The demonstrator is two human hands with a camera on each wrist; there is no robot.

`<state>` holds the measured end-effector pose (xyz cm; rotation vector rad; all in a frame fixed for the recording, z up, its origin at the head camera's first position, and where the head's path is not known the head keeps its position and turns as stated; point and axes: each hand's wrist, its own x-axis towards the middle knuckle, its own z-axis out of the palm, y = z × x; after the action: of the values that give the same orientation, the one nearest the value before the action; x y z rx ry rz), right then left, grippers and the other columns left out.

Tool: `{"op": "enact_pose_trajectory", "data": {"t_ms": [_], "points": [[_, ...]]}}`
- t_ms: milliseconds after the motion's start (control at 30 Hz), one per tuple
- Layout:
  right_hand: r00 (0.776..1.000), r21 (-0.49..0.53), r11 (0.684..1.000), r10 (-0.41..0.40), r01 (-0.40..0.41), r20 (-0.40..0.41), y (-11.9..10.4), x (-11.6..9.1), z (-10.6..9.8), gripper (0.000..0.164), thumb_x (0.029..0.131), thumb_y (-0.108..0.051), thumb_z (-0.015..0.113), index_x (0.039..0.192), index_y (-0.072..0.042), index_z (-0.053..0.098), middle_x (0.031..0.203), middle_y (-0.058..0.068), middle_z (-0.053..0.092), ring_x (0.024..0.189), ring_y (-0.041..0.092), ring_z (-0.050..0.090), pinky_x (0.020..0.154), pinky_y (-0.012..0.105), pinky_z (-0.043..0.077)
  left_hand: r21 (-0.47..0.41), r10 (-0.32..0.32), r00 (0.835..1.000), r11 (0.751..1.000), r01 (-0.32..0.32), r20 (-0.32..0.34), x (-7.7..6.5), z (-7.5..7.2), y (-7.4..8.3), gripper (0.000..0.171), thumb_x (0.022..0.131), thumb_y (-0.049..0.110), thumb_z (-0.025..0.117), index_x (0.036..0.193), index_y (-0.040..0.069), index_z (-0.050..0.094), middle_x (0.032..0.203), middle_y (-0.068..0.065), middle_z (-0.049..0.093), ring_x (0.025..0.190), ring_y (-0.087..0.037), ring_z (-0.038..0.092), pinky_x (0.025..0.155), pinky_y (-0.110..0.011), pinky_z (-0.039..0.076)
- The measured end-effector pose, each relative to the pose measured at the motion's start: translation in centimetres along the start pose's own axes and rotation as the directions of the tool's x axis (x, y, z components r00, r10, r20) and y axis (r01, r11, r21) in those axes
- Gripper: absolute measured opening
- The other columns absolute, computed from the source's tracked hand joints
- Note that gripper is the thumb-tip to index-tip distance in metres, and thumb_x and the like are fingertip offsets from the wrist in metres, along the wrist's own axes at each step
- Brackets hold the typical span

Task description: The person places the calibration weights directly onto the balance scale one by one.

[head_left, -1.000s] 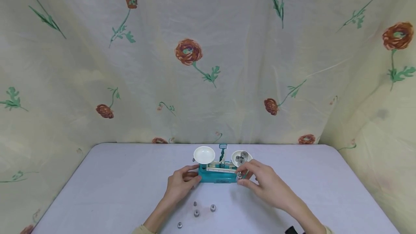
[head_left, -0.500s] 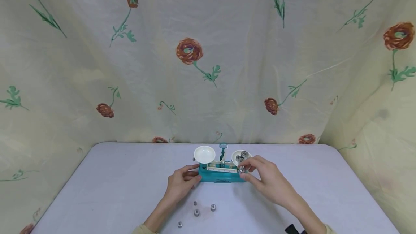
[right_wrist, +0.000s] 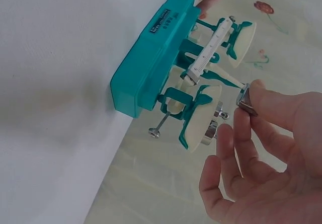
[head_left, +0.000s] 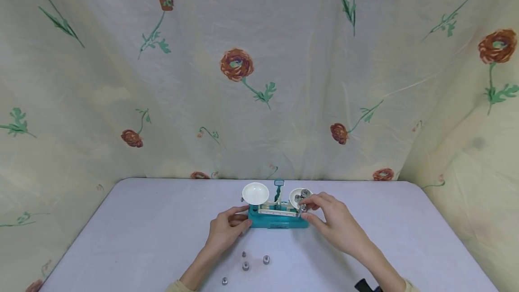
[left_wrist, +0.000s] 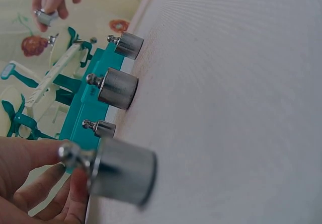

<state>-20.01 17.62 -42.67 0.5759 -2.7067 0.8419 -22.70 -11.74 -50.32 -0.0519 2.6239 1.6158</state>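
A teal balance scale with two white pans stands on the table. My left hand holds the left end of its base, thumb at the front and fingers behind. My right hand pinches a small metal weight between thumb and fingertips, close over the right pan. Metal weights sit in that pan, partly hidden by my right fingers. Nothing lies in the left pan. In the left wrist view, the held weight shows in the right hand at the top.
Several knobbed metal weights stand on the white table in front of the scale, near my left forearm. A flowered cloth hangs behind the table. Something dark shows by my right wrist.
My right hand has raised the weight from in front of the scale's right end up and slightly right, to the right pan. My left hand has stayed on the base.
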Motion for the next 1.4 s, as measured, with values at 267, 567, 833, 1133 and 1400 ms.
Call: {"op": "enact_pose_trajectory", "data": {"t_ms": [267, 567, 833, 1133, 1400], "points": [[0.999, -0.018, 0.999, 0.032, -0.033, -0.031, 0.2, 0.2, 0.2, 0.026, 0.096, -0.02, 0.081, 0.122, -0.016, 0.076, 0.109, -0.001, 0.073, 0.102, 0.016, 0.069, 0.089, 0.038, 0.06, -0.003, -0.01, 1.0, 1.0, 0.01, 0.0, 0.0, 0.1, 0.1, 0.044, 0.097, 0.02, 0.08, 0.14, 0.015, 0.071, 0.117, -0.012, 0.081, 0.086, -0.011, 0.074, 0.069, -0.025, 0.063], [0.996, -0.036, 0.998, 0.051, -0.054, -0.07, 0.6, 0.4, 0.3, 0.024, 0.096, -0.018, 0.082, 0.119, -0.014, 0.076, 0.108, 0.001, 0.073, 0.1, 0.018, 0.069, 0.086, 0.036, 0.059, 0.001, -0.025, 1.0, 1.0, 0.025, -0.009, -0.1, 0.1, 0.3, 0.043, 0.097, 0.019, 0.08, 0.139, 0.016, 0.072, 0.117, -0.011, 0.081, 0.087, -0.01, 0.074, 0.07, -0.027, 0.063], [0.994, -0.043, 0.998, 0.045, -0.05, -0.104, 0.8, 0.6, 0.4, 0.024, 0.095, -0.017, 0.083, 0.118, -0.013, 0.076, 0.107, 0.001, 0.074, 0.098, 0.017, 0.069, 0.083, 0.036, 0.057, 0.006, -0.033, 0.999, 0.999, 0.033, -0.013, -0.1, 0.2, 0.4, 0.043, 0.097, 0.02, 0.08, 0.139, 0.016, 0.072, 0.117, -0.011, 0.081, 0.087, -0.011, 0.074, 0.07, -0.027, 0.063], [0.991, -0.036, 0.999, 0.032, -0.037, -0.133, 1.0, 0.7, 0.6, 0.023, 0.096, -0.016, 0.082, 0.117, -0.013, 0.075, 0.107, 0.002, 0.074, 0.097, 0.02, 0.071, 0.081, 0.035, 0.056, 0.007, -0.035, 0.999, 0.999, 0.035, -0.018, -0.1, 0.2, 0.3, 0.043, 0.097, 0.02, 0.08, 0.14, 0.016, 0.071, 0.118, -0.011, 0.081, 0.088, -0.011, 0.074, 0.071, -0.027, 0.063], [0.989, -0.057, 0.996, 0.061, -0.07, -0.136, 1.1, 0.9, 0.5, 0.023, 0.096, -0.016, 0.081, 0.118, -0.012, 0.075, 0.108, 0.005, 0.075, 0.098, 0.023, 0.071, 0.08, 0.035, 0.055, 0.01, -0.018, 1.0, 1.0, 0.018, -0.015, -0.1, 0.2, 0.3, 0.044, 0.097, 0.02, 0.08, 0.14, 0.015, 0.071, 0.118, -0.012, 0.081, 0.087, -0.012, 0.075, 0.07, -0.026, 0.063]]}}
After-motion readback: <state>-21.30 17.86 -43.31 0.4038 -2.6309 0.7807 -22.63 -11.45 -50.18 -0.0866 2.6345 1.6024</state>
